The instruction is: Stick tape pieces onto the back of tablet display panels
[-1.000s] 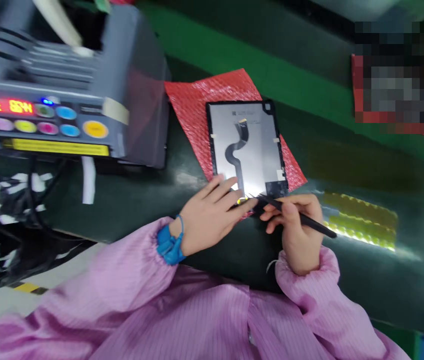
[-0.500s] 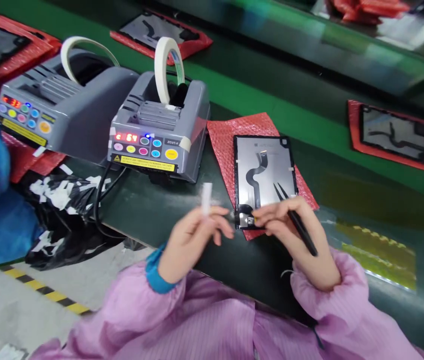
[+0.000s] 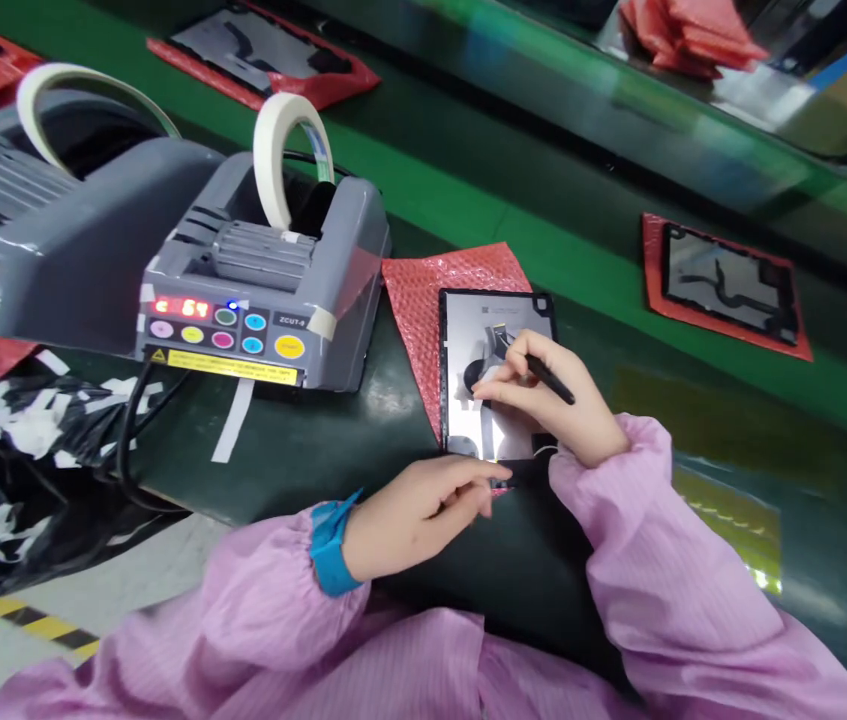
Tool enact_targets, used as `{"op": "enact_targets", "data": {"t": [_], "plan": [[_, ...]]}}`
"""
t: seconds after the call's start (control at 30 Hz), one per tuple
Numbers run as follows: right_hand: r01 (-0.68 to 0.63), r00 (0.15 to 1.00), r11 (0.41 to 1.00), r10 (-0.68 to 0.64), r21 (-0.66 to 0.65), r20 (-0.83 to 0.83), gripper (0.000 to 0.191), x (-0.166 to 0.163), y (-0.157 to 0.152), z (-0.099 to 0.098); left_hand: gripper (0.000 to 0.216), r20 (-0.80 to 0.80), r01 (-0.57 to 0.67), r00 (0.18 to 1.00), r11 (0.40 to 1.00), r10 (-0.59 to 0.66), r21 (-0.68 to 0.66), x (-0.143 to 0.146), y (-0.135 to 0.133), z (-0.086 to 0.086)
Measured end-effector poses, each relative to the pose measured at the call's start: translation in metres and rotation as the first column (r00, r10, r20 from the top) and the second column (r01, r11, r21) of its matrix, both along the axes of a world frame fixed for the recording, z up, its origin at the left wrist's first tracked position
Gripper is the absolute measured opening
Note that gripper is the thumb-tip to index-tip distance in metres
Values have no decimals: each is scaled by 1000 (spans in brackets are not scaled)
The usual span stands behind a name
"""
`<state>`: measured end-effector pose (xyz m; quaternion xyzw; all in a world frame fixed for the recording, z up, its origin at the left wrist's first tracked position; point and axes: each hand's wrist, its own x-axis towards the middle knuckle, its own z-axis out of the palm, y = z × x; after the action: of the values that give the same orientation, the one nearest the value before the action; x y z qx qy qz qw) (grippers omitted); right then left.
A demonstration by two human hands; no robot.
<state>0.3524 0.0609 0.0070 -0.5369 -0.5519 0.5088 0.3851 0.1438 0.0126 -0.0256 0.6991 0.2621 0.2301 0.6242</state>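
A tablet back panel (image 3: 479,335) with a black flex cable lies on a red bubble-wrap sheet (image 3: 430,290) on the dark green belt. My right hand (image 3: 550,405) rests on the panel, closed around black tweezers (image 3: 552,380), its fingertips pressing near the cable. My left hand (image 3: 423,510) sits at the panel's near edge, fingers curled and pinched together at the corner; what they hold, if anything, I cannot make out. Both arms wear pink sleeves, with a blue cuff on the left wrist.
A grey tape dispenser (image 3: 265,290) with a white tape roll stands left of the panel, a strip hanging from its front. A second dispenser (image 3: 33,240) stands further left. More panels on red sheets (image 3: 727,285) lie on the belt. A black bag of tape scraps (image 3: 25,440) hangs below.
The view swung right. My left hand dropped from holding up a white tape strip to the panel's near edge. My right hand moved up the panel onto the flex cable.
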Motion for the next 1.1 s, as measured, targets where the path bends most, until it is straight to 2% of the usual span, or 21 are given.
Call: {"op": "enact_targets", "data": {"t": [0.03, 0.07, 0.1, 0.17, 0.23, 0.27, 0.33, 0.43, 0.53, 0.63, 0.73, 0.8, 0.9, 1.0, 1.1], "plan": [[-24, 1000, 1000, 24, 6, 6, 52, 1, 5, -4, 33, -80, -14, 996, 984, 29, 178, -3, 7, 2], [-38, 999, 999, 37, 17, 23, 52, 2, 8, -8, 32, -156, -10, 985, 937, 69, 350, -5, 14, 4], [-44, 998, 999, 42, 30, 49, 52, 3, 11, -12, 31, -226, 15, 967, 866, 114, 501, -7, 21, 6], [-51, 993, 997, 45, 51, 110, 50, 3, 14, -17, 31, -326, 95, 922, 697, 208, 711, -10, 33, 5], [-59, 984, 997, 48, 56, 169, 49, 3, 14, -20, 30, -372, 170, 884, 548, 282, 819, -11, 40, 2], [-60, 982, 997, 49, 54, 184, 49, 3, 14, -21, 30, -380, 195, 873, 497, 306, 846, -11, 42, 0], [-57, 980, 997, 46, 53, 194, 48, 2, 14, -22, 32, -394, 229, 862, 448, 320, 864, -10, 43, -4], [-2, 975, 994, -22, 105, 223, 49, -2, 17, -28, 35, -416, 251, 857, 459, 305, 852, -9, 41, -8], [105, 926, 965, -183, 240, 332, 53, -8, 25, -35, 38, -417, 245, 862, 481, 290, 842, -10, 40, -12], [226, 793, 899, -394, 376, 464, 56, -11, 35, -36, 44, -424, 262, 868, 485, 259, 834, -14, 39, -16], [315, 664, 843, -524, 436, 534, 48, -1, 37, -30, 65, -447, 312, 874, 486, 189, 816, -19, 39, -18], [319, 638, 830, -545, 457, 544, 39, 18, 31, -26, 79, -469, 356, 874, 491, 127, 795, -22, 40, -17], [250, 587, 835, -534, 491, 608, 32, 65, 19, -26, 83, -520, 413, 849, 493, 97, 766, -22, 43, -16], [192, 440, 844, -530, 500, 725, 26, 123, 18, -29, 83, -524, 394, 837, 487, 161, 779, -11, 56, -20], [127, 287, 887, -461, 444, 840, 26, 178, 35, -26, 80, -463, 302, 846, 479, 264, 824, 17, 87, -28]]}}
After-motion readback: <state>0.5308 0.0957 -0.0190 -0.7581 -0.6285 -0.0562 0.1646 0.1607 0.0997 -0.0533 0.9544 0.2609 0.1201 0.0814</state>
